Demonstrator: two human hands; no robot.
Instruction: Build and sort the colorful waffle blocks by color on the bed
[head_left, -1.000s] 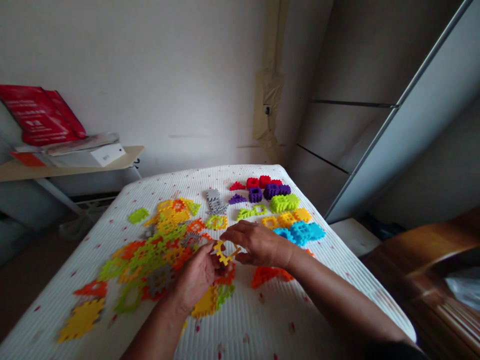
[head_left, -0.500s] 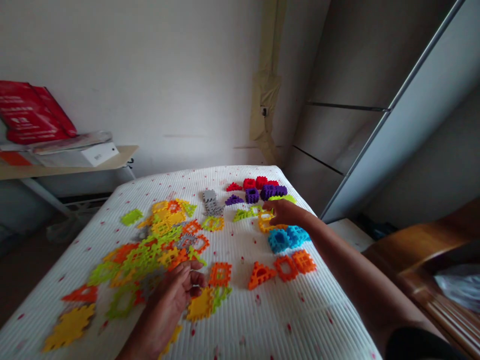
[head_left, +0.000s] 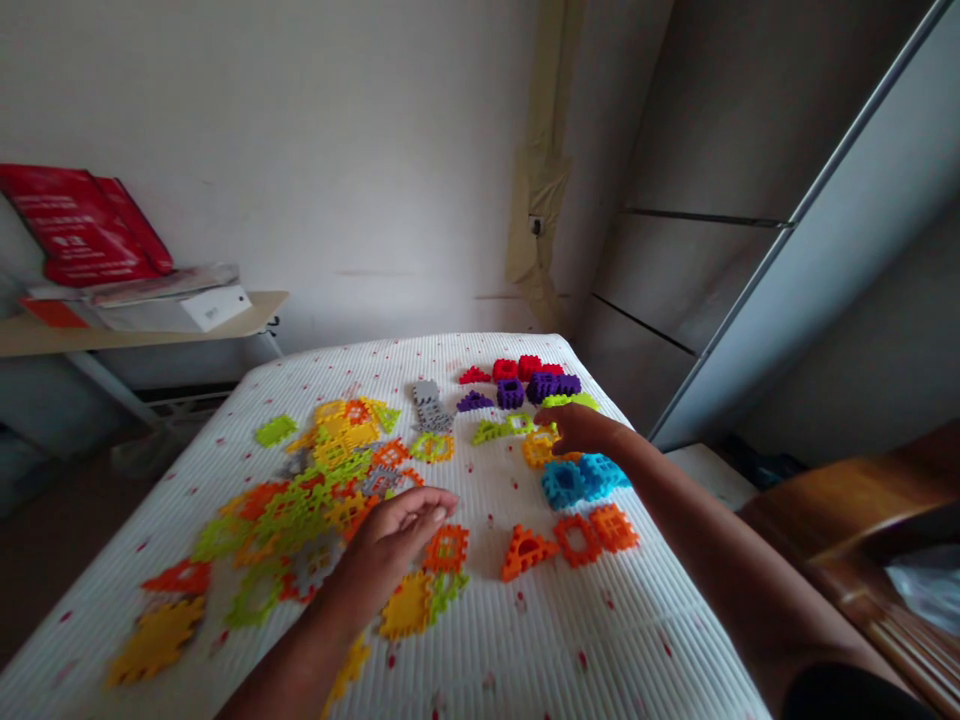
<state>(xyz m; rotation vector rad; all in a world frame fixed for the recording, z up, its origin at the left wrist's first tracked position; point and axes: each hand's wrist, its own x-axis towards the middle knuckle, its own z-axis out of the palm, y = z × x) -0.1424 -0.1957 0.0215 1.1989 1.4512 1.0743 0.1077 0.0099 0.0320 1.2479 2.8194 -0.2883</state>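
Observation:
My right hand [head_left: 581, 428] reaches to the far right of the bed, its fingers and thumb bent around the edge of a yellow interlocking tile [head_left: 538, 448]. Lime green tiles [head_left: 491, 431] lie just left of it, and blue tiles [head_left: 583, 480] sit nearer me. My left hand [head_left: 401, 525] hovers over the near middle, palm turned inward, fingers stretched out and nothing visible in them. Below it are an orange square tile [head_left: 447, 548] and a yellow square tile [head_left: 407, 606]. A mixed heap of tiles [head_left: 300, 510] spreads to its left.
Red tiles [head_left: 505, 370], purple tiles [head_left: 551, 386] and grey tiles [head_left: 427, 400] stand in groups toward the back of the white bed [head_left: 480, 650]. Orange tiles [head_left: 577, 540] line the right side. A wardrobe [head_left: 720, 180] rises at right; a desk [head_left: 259, 310] stands at left.
My left hand has risen and moved right, away from the heap, its fingers straightening. My right hand stays by the yellow tile. The whole view has shifted slightly.

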